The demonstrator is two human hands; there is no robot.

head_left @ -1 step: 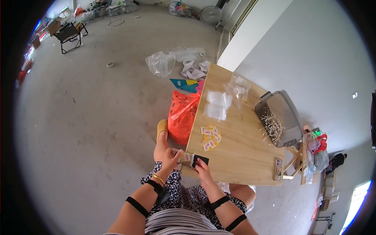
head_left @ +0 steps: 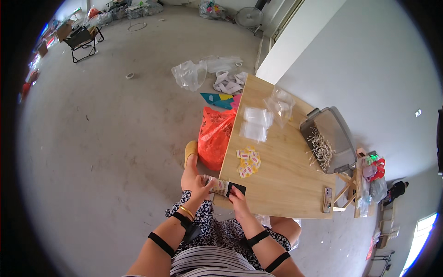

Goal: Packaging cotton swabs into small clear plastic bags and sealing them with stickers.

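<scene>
Over the near left corner of the wooden table, both my hands hold a small clear plastic bag with what look like cotton swabs inside. My left hand is closed on its left end. My right hand pinches the other end, where a flat black piece sticks out; whether it is inside the bag or against it I cannot tell. Just beyond lie several small yellow-and-white printed cards. Farther up the table are flat clear bags.
A grey plastic bin of loose cotton swabs stands tilted at the table's right. A phone lies near the right edge. Against the table's left side rests a red plastic bag. Crumpled clear plastic lies on the floor beyond.
</scene>
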